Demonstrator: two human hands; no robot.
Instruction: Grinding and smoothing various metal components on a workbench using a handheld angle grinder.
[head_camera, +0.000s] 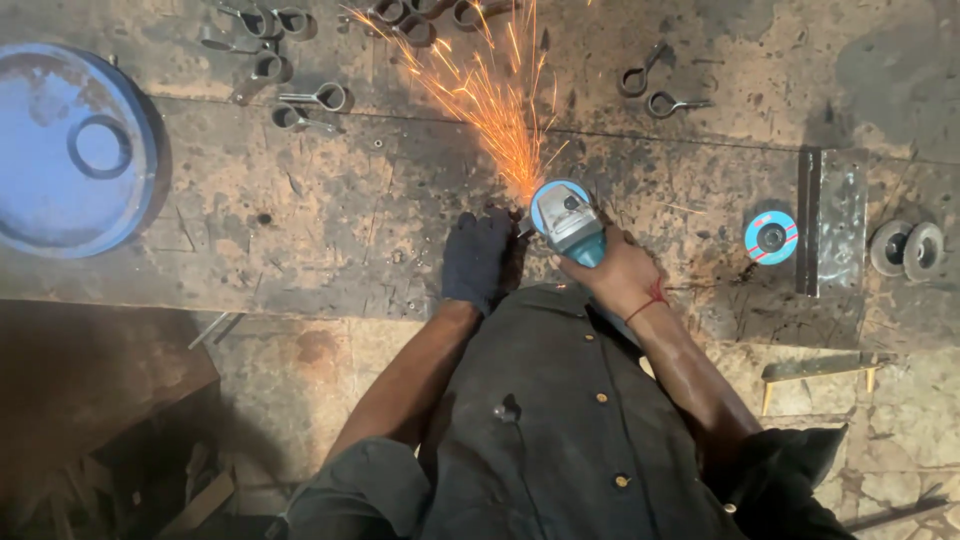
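My right hand (622, 272), bare with a red thread at the wrist, grips a blue angle grinder (566, 218) on the rusty metal workbench (350, 220). The grinder's disc meets a small metal piece held down by my left hand (477, 258), which wears a dark glove. The piece itself is mostly hidden under the glove and the grinder. A fan of orange sparks (490, 95) shoots away from the contact point toward the far edge of the bench.
Several metal ring-ended parts (290, 95) lie along the far side, two more (650, 90) to the right. A blue round lid (70, 150) sits at left. A spare blue grinding disc (771, 238), a steel plate (830, 222) and two worn discs (905, 248) lie at right.
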